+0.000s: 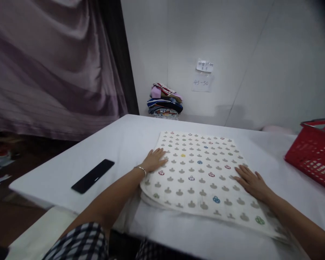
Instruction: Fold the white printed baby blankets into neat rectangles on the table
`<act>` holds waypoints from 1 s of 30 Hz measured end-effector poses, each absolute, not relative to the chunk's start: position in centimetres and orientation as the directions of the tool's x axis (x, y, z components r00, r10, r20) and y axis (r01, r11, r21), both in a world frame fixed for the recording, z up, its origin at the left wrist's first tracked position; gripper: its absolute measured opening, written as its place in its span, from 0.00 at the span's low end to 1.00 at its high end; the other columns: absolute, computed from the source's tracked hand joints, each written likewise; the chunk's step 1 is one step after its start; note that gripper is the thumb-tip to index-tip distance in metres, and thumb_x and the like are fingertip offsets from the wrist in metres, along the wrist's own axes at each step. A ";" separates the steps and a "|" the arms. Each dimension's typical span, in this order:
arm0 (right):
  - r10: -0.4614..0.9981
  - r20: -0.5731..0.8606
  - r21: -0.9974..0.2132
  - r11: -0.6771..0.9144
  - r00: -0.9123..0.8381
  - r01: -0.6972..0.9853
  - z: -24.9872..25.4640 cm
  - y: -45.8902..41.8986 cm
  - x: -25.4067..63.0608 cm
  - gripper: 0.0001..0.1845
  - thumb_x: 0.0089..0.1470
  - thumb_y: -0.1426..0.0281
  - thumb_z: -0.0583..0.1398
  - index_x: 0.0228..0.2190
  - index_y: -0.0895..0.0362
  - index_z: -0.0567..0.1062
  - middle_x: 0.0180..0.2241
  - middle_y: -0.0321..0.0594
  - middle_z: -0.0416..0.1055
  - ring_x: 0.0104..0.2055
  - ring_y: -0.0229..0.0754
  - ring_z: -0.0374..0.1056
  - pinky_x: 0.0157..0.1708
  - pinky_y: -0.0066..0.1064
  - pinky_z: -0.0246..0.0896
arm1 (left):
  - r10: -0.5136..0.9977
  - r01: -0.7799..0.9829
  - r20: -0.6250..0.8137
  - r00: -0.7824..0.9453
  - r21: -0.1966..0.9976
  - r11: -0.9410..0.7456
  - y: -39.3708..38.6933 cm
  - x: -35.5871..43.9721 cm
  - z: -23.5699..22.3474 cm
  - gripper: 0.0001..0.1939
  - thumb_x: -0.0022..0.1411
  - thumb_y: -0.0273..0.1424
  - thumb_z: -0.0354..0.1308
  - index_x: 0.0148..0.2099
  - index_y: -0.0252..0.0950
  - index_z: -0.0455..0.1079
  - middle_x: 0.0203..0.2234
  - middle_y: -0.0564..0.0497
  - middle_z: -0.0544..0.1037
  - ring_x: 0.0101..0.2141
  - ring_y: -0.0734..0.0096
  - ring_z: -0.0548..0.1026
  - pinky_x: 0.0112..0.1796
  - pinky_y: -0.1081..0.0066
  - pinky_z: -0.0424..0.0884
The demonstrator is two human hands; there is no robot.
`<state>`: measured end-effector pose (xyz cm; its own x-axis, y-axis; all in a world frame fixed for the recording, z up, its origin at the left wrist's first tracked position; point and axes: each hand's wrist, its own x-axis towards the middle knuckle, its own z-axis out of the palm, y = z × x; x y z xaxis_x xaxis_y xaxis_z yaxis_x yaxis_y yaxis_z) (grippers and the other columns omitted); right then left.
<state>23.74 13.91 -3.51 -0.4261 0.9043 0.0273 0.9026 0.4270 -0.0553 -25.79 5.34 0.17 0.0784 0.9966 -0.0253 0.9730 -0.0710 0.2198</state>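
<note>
A white cloth with rows of grey motifs and a few coloured ones lies flat on the white table. It looks folded, with more than one layer at its near edge. My left hand rests palm down on its left edge, fingers stretched out. On the right edge lies my right hand, also flat with the fingers spread. Neither hand grips the fabric. A bracelet circles my left wrist.
A black phone lies left on the table. At the right edge stands a red plastic basket. Folded clothes are stacked by the wall behind, below paper signs. A mauve curtain hangs at left.
</note>
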 end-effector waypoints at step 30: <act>0.348 0.274 -0.178 0.934 -0.897 0.308 0.7 -1.9 9.5 0.18 0.60 0.61 0.50 0.45 0.55 0.72 0.46 0.47 0.69 0.47 0.49 0.64 0.46 0.43 0.63 | 0.921 0.938 0.356 0.156 0.238 -0.251 -11.3 -23.1 0.3 0.13 0.59 0.26 0.51 0.44 0.39 0.73 0.45 0.48 0.74 0.48 0.65 0.68 0.50 0.62 0.62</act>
